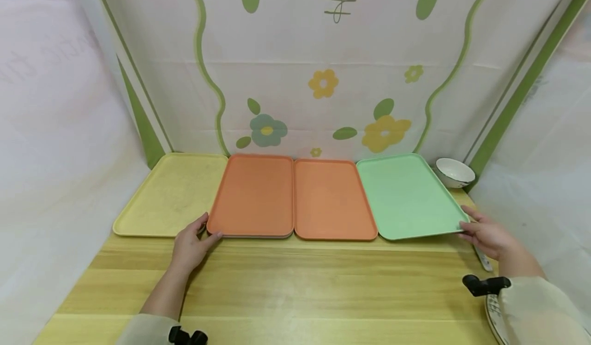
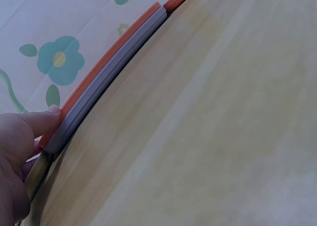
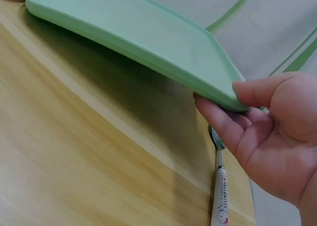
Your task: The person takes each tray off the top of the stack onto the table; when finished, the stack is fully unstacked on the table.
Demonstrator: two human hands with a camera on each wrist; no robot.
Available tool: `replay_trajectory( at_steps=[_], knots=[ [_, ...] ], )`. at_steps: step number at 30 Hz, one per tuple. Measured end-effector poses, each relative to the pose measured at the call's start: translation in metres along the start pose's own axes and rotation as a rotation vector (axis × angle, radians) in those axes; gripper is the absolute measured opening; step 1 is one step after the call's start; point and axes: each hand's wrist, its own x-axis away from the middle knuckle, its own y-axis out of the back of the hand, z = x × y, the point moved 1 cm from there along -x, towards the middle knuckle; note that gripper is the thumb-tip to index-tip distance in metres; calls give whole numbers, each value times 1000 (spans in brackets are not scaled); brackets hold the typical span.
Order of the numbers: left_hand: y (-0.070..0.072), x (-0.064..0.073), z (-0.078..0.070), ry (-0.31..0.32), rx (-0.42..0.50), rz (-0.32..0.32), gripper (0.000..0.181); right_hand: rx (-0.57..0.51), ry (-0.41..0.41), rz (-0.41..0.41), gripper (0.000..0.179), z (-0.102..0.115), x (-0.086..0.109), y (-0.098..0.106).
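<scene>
Four trays stand in a row: a yellow tray (image 1: 175, 194), a left orange tray (image 1: 254, 196), another orange tray (image 1: 333, 199) and a green tray (image 1: 408, 196). A grey tray (image 2: 106, 82) lies beneath the left orange one, its edge showing in the left wrist view. My left hand (image 1: 190, 245) holds that stack's near left corner, thumb on the orange rim and fingers at the side. My right hand (image 1: 490, 237) pinches the green tray's near right corner between thumb and fingers. That corner is raised off the table, so the tray tilts.
A white bowl (image 1: 454, 173) sits at the back right. Below the raised corner lies a spoon with a printed white handle (image 3: 220, 196). A patterned plate (image 1: 495, 317) shows partly beside the right sleeve. A floral cloth (image 1: 295, 42) rises behind the wooden table (image 1: 295, 288).
</scene>
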Motion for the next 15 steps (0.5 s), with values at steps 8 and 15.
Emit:
replay_trajectory(
  at_steps=[8,15],
  knots=[
    [0,0,2,-1,8,1,75,219,-121,-107,83,-2,-4,0],
    [0,0,2,-5,12,2,76,485,-164,-145,71,1,-7,-2]
  ],
)
